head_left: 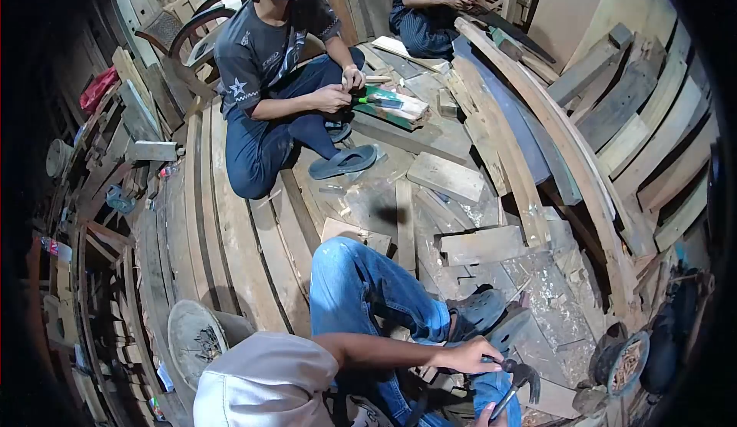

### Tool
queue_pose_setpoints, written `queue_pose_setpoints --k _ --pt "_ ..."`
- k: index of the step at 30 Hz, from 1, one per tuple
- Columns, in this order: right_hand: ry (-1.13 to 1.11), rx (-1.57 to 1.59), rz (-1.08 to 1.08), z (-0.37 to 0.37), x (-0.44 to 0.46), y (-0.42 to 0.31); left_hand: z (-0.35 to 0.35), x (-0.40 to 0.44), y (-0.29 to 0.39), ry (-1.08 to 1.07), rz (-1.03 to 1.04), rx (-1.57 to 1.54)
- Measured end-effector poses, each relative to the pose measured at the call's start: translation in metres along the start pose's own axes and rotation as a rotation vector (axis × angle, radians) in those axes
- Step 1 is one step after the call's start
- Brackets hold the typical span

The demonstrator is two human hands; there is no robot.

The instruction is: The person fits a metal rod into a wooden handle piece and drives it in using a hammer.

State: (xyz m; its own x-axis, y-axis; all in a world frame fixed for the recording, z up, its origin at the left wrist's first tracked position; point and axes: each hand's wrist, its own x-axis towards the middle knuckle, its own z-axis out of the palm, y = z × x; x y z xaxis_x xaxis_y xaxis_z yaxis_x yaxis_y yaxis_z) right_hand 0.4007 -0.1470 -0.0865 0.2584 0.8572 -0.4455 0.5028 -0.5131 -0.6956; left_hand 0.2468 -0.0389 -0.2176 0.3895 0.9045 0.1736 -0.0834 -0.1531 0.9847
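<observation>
My left hand [467, 356] reaches across from the left, its fingers closed round a small dark thing beside the hammer head; what it is I cannot make out. At the bottom edge my right hand [491, 416], only partly in view, grips the handle of a claw hammer [525, 378]. The hammer head sits just right of my left fingers, over my jeans leg [491, 387]. Whether the head touches the thing in my left hand, I cannot tell.
A seated co-worker [284, 66] works on a board [407, 110] with a green-handled tool; another person [430, 4] sits behind. Planks [537, 112] lean at right. A bucket [188, 342] stands at left, a small container of pegs [629, 362] at right. Wood pieces [445, 177] litter the floor.
</observation>
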Motion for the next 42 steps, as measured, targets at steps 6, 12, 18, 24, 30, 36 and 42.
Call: queue_pose_setpoints --k 6,12,18,24,30,36,42 --pt "-0.033 0.075 -0.025 -0.003 -0.003 0.015 0.013 0.006 0.002 -0.012 -0.061 -0.016" --pt "0.064 0.253 -0.063 0.001 0.002 0.03 0.007 0.005 0.001 -0.06 0.094 0.103" --pt "0.024 0.192 0.036 -0.006 -0.006 0.012 -0.014 0.001 -0.012 -0.021 0.18 0.289" --pt "-0.018 0.209 -0.058 -0.004 -0.014 0.014 -0.012 -0.001 -0.018 -0.05 0.176 0.364" --pt "-0.002 0.106 -0.179 0.01 -0.003 0.014 -0.017 0.001 -0.019 -0.056 0.255 0.36" --pt "-0.02 0.09 -0.147 0.001 -0.006 -0.008 -0.019 -0.002 -0.024 -0.086 0.198 0.411" --pt "0.024 -0.101 -0.174 0.007 0.002 -0.011 -0.017 -0.001 -0.032 -0.069 0.299 0.428"
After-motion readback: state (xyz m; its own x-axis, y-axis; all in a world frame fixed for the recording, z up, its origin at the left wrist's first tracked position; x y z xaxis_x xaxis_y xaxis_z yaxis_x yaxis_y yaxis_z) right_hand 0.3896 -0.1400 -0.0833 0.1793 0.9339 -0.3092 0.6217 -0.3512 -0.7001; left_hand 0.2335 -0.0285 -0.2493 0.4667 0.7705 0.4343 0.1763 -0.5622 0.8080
